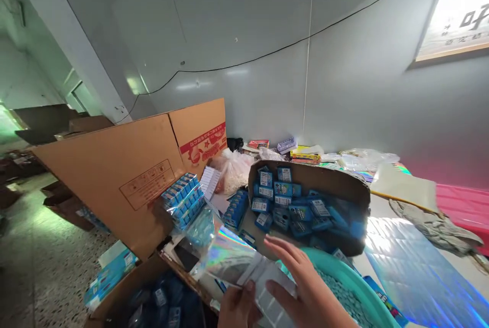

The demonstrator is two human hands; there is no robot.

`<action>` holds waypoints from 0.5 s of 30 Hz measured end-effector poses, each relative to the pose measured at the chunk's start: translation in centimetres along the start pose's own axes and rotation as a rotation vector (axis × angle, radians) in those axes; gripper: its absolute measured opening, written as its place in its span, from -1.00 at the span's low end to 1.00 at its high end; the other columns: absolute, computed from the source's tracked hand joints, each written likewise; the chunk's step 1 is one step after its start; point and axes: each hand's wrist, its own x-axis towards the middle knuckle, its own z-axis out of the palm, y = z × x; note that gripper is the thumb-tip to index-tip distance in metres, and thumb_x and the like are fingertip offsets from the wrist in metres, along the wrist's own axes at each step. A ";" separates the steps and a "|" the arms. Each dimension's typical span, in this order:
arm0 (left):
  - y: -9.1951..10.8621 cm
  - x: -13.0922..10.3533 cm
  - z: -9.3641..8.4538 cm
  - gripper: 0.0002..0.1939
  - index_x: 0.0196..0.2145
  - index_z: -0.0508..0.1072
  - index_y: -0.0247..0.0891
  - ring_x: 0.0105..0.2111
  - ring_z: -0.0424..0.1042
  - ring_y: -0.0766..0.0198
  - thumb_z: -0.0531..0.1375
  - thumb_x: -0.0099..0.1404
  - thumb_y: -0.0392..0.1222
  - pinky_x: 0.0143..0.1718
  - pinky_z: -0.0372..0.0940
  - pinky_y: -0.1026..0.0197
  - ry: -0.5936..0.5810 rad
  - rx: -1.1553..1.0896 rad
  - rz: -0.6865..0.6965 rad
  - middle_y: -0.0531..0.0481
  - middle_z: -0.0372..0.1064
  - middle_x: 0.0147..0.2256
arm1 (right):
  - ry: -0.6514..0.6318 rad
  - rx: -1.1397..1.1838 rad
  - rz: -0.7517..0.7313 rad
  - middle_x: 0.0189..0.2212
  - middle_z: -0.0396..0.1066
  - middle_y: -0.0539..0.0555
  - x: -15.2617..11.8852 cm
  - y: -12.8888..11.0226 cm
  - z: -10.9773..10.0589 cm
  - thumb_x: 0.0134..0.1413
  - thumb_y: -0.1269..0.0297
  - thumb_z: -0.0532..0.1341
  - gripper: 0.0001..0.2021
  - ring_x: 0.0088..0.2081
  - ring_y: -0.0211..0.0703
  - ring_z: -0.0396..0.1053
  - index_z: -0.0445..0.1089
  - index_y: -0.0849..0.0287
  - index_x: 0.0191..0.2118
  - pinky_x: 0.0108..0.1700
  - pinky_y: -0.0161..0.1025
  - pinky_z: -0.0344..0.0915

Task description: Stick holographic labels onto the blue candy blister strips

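In front of me, my left hand (240, 303) pinches the near edge of a shiny silver plastic sheet (269, 287) with a gridded surface. Rainbow glare covers the part of it that stretches away to the left. My right hand (305, 287) has its thumb lying over the sheet and its fingers extended along the far edge, so the sheet sits between them. A turquoise basin (376, 295) of small pale blue pieces lies under and beyond my right hand. Behind stands a tipped cardboard box (359, 206) with many small blue packets (300, 213) inside.
A wrapped stack of blue boxes (184, 198) leans by a large carton flap (114, 175). Below left is an open carton holding dark blue packs (160, 297). A reflective quilted sheet (424, 267) and grey gloves (431, 226) lie at right. A clear bag (235, 175) rests farther back.
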 end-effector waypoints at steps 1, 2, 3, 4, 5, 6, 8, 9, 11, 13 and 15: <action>0.0 -0.1 0.1 -0.48 -0.37 0.57 -0.23 -0.53 0.52 0.14 0.46 -0.12 0.26 -0.43 0.46 0.11 -0.072 0.057 -0.010 -0.02 0.50 -0.57 | -0.017 0.063 0.022 0.22 0.35 0.22 0.1 -0.4 -0.3 0.30 0.16 0.14 -0.56 0.21 0.06 0.35 0.26 0.02 0.26 0.19 0.01 0.38; 0.3 -0.2 0.2 -0.46 -0.38 0.58 -0.24 -0.54 0.51 0.14 0.44 -0.11 0.28 -0.43 0.46 0.10 -0.140 0.126 -0.007 -0.02 0.49 -0.58 | -0.017 0.103 0.035 0.15 0.43 0.20 0.2 -0.7 -0.3 0.34 0.17 0.10 -0.62 0.13 0.00 0.43 0.31 0.03 0.21 0.11 -0.10 0.44; 0.9 -0.1 0.2 -0.46 -0.38 0.59 -0.23 -0.53 0.51 0.13 0.43 -0.10 0.30 -0.42 0.47 0.08 -0.204 0.222 0.033 -0.03 0.49 -0.58 | 0.008 0.117 0.046 0.08 0.49 0.19 0.1 -0.7 0.0 0.36 0.17 0.07 -0.66 0.06 -0.03 0.48 0.36 0.04 0.16 0.05 -0.16 0.47; 1.9 0.1 0.0 -0.47 -0.37 0.60 -0.22 -0.49 0.53 0.09 0.43 -0.10 0.29 -0.38 0.48 0.05 -0.259 0.328 0.101 -0.05 0.51 -0.56 | 0.049 0.108 0.049 0.01 0.53 0.18 0.0 -0.6 0.4 0.37 0.16 0.07 -0.68 0.01 -0.03 0.50 0.40 0.05 0.12 0.02 -0.18 0.48; 3.1 0.4 -0.3 -0.49 -0.36 0.62 -0.19 -0.43 0.56 0.03 0.43 -0.10 0.28 -0.33 0.50 0.00 -0.302 0.426 0.183 -0.07 0.55 -0.52 | 0.100 0.084 0.043 -0.05 0.56 0.17 0.0 -0.4 0.8 0.37 0.14 0.09 -0.70 -0.03 -0.01 0.52 0.43 0.06 0.07 0.00 -0.18 0.49; 4.6 0.8 -0.7 -0.51 -0.32 0.63 -0.15 -0.34 0.58 -0.04 0.44 -0.10 0.26 -0.25 0.52 -0.05 -0.338 0.507 0.266 -0.10 0.60 -0.44 | 0.146 0.059 0.037 -0.09 0.58 0.17 -0.1 -0.2 1.1 0.36 0.13 0.10 -0.72 -0.05 0.00 0.53 0.45 0.06 0.02 -0.02 -0.18 0.49; 8.0 1.3 -1.6 -0.42 -0.16 0.61 -0.09 -0.11 0.58 -0.16 0.45 -0.11 0.23 -0.09 0.50 -0.12 -0.361 0.579 0.377 -0.16 0.64 -0.17 | 0.194 0.019 0.038 -0.16 0.58 0.16 -0.1 0.1 1.0 0.36 0.14 0.11 -0.76 -0.12 0.00 0.54 0.49 0.06 -0.07 -0.09 -0.20 0.49; 9.8 1.5 -2.0 -0.33 -0.02 0.56 -0.10 0.02 0.52 -0.19 0.43 -0.06 0.23 0.01 0.47 -0.14 -0.370 0.604 0.419 -0.21 0.57 0.00 | 0.194 -0.003 0.040 -0.20 0.57 0.16 0.1 0.0 0.6 0.36 0.16 0.09 -0.76 -0.17 -0.02 0.54 0.49 0.07 -0.12 -0.15 -0.21 0.49; 12.8 1.5 -2.0 -0.18 0.28 0.28 -0.12 0.24 0.33 -0.19 0.30 0.15 0.24 0.15 0.37 -0.20 -0.296 0.834 0.772 -0.28 0.31 0.27 | 0.165 -0.072 0.028 -0.32 0.52 0.12 0.5 -0.4 -0.6 0.38 0.23 0.04 -0.73 -0.29 -0.06 0.49 0.48 0.09 -0.23 -0.28 -0.22 0.42; 14.7 1.3 -0.9 -0.12 0.34 0.18 -0.15 0.33 0.18 -0.15 0.30 0.18 0.23 0.35 0.08 -0.25 -0.217 1.200 1.235 -0.27 0.20 0.33 | 0.126 -0.149 -0.009 -0.42 0.44 0.07 1.0 -0.9 -1.8 0.38 0.30 0.00 -0.70 -0.36 -0.09 0.41 0.46 0.10 -0.30 -0.34 -0.21 0.31; 15.3 0.9 0.9 -0.21 0.29 0.26 -0.13 0.30 0.23 -0.01 0.32 0.19 0.17 0.47 -0.35 -0.15 -0.306 1.474 1.604 -0.15 0.34 0.26 | 0.106 -0.192 -0.045 -0.46 0.40 0.04 1.5 -1.5 -2.4 0.36 0.36 0.00 -0.70 -0.37 -0.12 0.36 0.44 0.11 -0.34 -0.35 -0.22 0.22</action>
